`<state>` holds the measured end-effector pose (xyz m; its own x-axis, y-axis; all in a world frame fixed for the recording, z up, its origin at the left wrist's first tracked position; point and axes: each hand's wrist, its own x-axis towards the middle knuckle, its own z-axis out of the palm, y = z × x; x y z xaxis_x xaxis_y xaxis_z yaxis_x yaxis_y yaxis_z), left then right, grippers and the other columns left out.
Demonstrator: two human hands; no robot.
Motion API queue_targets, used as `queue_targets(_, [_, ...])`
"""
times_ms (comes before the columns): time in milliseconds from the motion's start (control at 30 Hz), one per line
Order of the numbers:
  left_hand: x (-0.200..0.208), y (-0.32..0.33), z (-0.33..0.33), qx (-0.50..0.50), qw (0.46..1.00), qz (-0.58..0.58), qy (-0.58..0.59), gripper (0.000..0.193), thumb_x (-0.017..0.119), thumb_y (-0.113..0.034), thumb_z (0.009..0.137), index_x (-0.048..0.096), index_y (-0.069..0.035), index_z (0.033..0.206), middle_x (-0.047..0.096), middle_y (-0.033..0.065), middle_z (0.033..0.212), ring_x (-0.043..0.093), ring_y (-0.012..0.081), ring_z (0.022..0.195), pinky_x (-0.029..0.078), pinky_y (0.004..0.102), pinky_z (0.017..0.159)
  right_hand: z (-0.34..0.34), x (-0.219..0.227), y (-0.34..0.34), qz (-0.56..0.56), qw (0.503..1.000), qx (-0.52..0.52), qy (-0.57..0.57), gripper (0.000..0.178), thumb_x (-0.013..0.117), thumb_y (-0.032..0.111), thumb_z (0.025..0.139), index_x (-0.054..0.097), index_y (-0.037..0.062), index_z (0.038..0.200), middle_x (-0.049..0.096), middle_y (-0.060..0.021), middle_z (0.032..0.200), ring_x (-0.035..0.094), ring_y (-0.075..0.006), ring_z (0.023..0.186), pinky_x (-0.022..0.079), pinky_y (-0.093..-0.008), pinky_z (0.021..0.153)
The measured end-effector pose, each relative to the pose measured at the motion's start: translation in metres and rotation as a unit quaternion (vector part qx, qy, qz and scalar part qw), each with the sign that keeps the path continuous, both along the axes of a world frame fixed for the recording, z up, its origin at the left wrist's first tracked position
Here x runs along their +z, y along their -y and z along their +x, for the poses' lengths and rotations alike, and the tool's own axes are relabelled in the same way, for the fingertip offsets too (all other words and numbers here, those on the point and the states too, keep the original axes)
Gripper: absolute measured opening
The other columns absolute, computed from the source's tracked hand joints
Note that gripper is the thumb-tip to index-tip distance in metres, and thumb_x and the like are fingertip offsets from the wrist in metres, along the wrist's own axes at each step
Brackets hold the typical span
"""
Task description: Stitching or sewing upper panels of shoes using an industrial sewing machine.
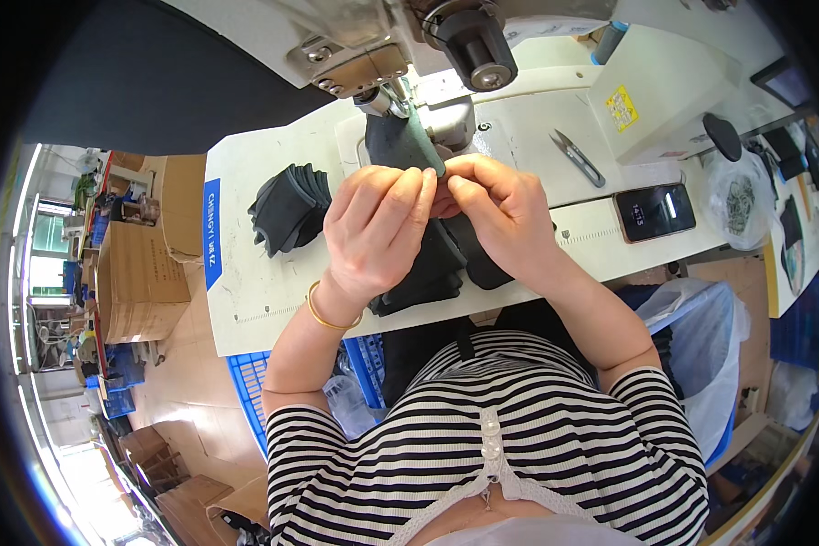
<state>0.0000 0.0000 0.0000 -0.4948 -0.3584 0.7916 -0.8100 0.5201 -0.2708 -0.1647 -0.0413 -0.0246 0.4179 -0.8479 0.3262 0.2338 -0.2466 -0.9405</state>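
L hand (pixel 375 229) & R hand (pixel 502 214) tog., fingertips pinching lower end of dk green fabric pc (pixel 404 141), which runs toward 11 o'clock under sewing mach. (pixel 362 75). From hands, fabric stack (pixel 291 207) at 9, snips (pixel 579 160) at 3.

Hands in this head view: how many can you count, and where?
2: the left hand and the right hand, side by side over the white table, pinching the near end of the dark fabric piece. No others show.
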Motion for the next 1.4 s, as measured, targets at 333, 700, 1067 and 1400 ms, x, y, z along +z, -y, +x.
queue_targets(333, [-0.006, -0.006, -0.008, 0.047, 0.998, -0.004, -0.035, 0.029, 0.069, 0.005, 0.067, 0.069, -0.002, 0.095, 0.063, 0.0081, 0.094, 0.063, 0.0237, 0.085, 0.05, 0.0365, 0.077, 0.003, 0.009, 0.001, -0.092, 0.988, -0.086, -0.088, 0.012, 0.061, 0.012, 0.088, 0.065, 0.0006, 0.084, 0.066, -0.0091, 0.066, 0.063, -0.0128, 0.056, 0.049, -0.0262, 0.054])
queue_targets(700, [-0.015, 0.0, 0.011, 0.03, 0.997, -0.07, -0.022, 0.023, 0.072, 0.004, 0.073, 0.076, -0.004, 0.094, 0.07, 0.0048, 0.094, 0.066, 0.0194, 0.088, 0.053, 0.0326, 0.077, 0.011, 0.014, -0.009, 0.032, 0.997, -0.063, -0.02, 0.018, 0.058, 0.012, 0.092, 0.065, -0.0009, 0.081, 0.062, -0.0036, 0.059, 0.059, -0.0052, 0.054, 0.044, -0.0212, 0.05])
queue_targets(1067, [-0.004, 0.007, 0.016, 0.035, 0.998, -0.054, -0.017, 0.021, 0.071, 0.003, 0.073, 0.076, -0.002, 0.092, 0.071, 0.0057, 0.096, 0.067, 0.02, 0.091, 0.054, 0.0327, 0.079, 0.021, 0.012, -0.002, 0.028, 0.997, -0.067, -0.004, 0.021, 0.056, 0.013, 0.095, 0.063, -0.0004, 0.08, 0.061, -0.0024, 0.058, 0.054, -0.0033, 0.053, 0.04, -0.0217, 0.048])
queue_targets(1400, [-0.006, 0.026, 0.024, 0.006, 0.996, -0.088, -0.019, 0.032, 0.068, -0.003, 0.06, 0.075, 0.0, 0.092, 0.07, 0.0077, 0.095, 0.067, 0.0212, 0.087, 0.054, 0.0337, 0.078, 0.029, 0.008, 0.007, 0.059, 0.996, -0.044, 0.039, 0.02, 0.056, 0.015, 0.096, 0.064, -0.0002, 0.086, 0.062, -0.0018, 0.059, 0.049, -0.0018, 0.052, 0.038, -0.0212, 0.048])
